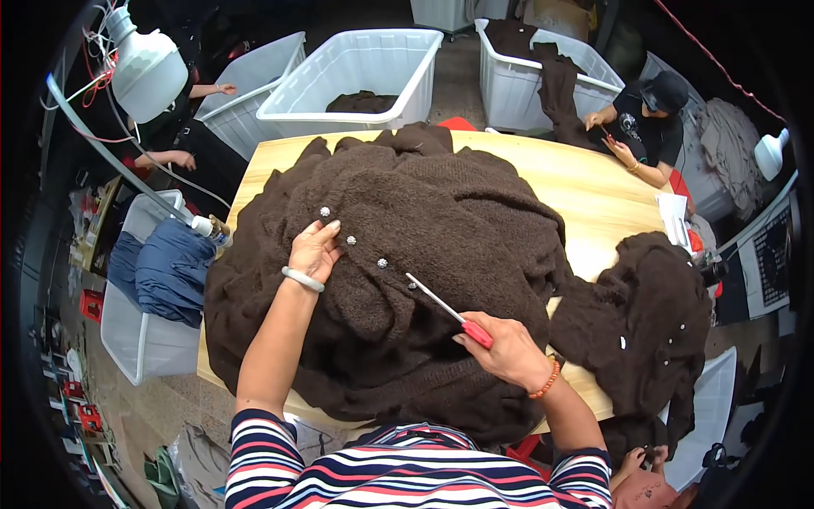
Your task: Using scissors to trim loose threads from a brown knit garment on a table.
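Observation:
A large heap of dark brown knitted cardigans point(424, 212) with small shiny buttons covers most of a light wooden table point(585, 187). My left hand point(314, 250) lies flat on the top cardigan, fingers spread beside its row of buttons, a pale bangle on the wrist. My right hand point(504, 348) grips the red handle of a pair of thread snips point(441, 304), whose thin metal blades point up-left toward a button. A beaded bracelet circles that wrist.
A second brown cardigan pile point(653, 322) hangs off the table's right edge. White plastic bins point(356, 64) stand behind the table; one at left holds blue cloth point(165, 267). A person in black point(649, 119) works at the far right, another at far left. A lamp point(148, 72) hangs at upper left.

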Motion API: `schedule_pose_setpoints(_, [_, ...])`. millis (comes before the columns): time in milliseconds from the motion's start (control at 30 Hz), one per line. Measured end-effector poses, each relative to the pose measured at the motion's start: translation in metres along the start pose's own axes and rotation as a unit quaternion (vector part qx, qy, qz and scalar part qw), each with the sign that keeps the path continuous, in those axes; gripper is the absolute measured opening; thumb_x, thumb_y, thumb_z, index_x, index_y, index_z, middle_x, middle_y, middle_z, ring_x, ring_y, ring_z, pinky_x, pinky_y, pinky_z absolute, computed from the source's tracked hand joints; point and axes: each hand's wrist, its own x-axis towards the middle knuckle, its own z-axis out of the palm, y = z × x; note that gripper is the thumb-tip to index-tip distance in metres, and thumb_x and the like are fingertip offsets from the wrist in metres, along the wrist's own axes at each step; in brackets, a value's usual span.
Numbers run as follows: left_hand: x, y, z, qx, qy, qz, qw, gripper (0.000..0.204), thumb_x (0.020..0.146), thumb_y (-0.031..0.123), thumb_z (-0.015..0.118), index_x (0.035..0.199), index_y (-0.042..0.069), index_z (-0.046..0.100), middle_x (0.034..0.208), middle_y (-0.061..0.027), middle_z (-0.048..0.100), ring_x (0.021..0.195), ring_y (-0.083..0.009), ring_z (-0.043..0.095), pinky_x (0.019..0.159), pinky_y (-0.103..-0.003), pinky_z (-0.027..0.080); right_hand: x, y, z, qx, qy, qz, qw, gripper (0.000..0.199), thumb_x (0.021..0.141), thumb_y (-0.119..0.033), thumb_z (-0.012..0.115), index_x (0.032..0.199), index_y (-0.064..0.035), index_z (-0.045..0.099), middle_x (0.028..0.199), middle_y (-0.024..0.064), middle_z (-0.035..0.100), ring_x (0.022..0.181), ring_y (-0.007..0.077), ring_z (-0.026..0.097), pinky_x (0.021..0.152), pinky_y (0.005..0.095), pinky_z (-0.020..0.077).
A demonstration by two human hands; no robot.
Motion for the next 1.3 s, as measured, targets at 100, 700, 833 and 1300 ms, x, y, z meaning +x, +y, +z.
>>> schedule_pose_setpoints(100, [0.007,-0.019,-0.009,0.040,0.027,0.062,0.997,0.013,0.093,0.005,0.064,0.106,0.006,0.062,0.100,-0.0044,0.069,0.091,-0.0170,0.068,0.079,-0.038,0.059,0.022,-0.015,0.012,-0.018,0.001,0.004,1.000,0.030,0.090,-0.029,0.069,0.110,-0.0076,0.063,0.082,0.0198,0.068,0.079,0.0410,0.067,0.070,0.0476,0.0535])
schedule_pose_setpoints(700, [-0.014,-0.002,0.000,0.122,0.005,-0.056,0.991,0.011,0.095,0.020,0.067,0.094,0.010,0.063,0.086,-0.0006,0.067,0.064,-0.0125,0.066,0.049,-0.020,0.051,0.073,-0.038,0.041,-0.012,-0.030,0.034,0.999,0.026,0.092,-0.029,0.065,0.101,-0.0047,0.064,0.079,0.0212,0.067,0.080,0.0441,0.065,0.072,0.0501,0.0517])
schedule_pose_setpoints(833, [-0.017,0.003,-0.010,0.022,-0.086,-0.091,0.992,0.013,0.097,0.016,0.062,0.103,0.006,0.058,0.095,-0.0067,0.067,0.076,-0.0232,0.072,0.059,-0.025,0.061,0.062,-0.035,0.039,-0.029,-0.044,0.046,0.998,0.026,0.092,-0.029,0.065,0.105,-0.0066,0.064,0.080,0.0211,0.067,0.081,0.0438,0.065,0.073,0.0501,0.0521])
schedule_pose_setpoints(1300, [-0.020,-0.011,-0.002,0.039,-0.043,-0.007,0.998,0.016,0.098,0.013,0.059,0.105,-0.001,0.056,0.104,-0.0151,0.065,0.094,-0.0352,0.070,0.078,-0.038,0.063,0.058,-0.045,0.037,-0.030,-0.063,0.050,0.996,0.029,0.094,-0.034,0.061,0.103,-0.0058,0.061,0.081,0.0218,0.068,0.082,0.0441,0.066,0.076,0.0529,0.0517])
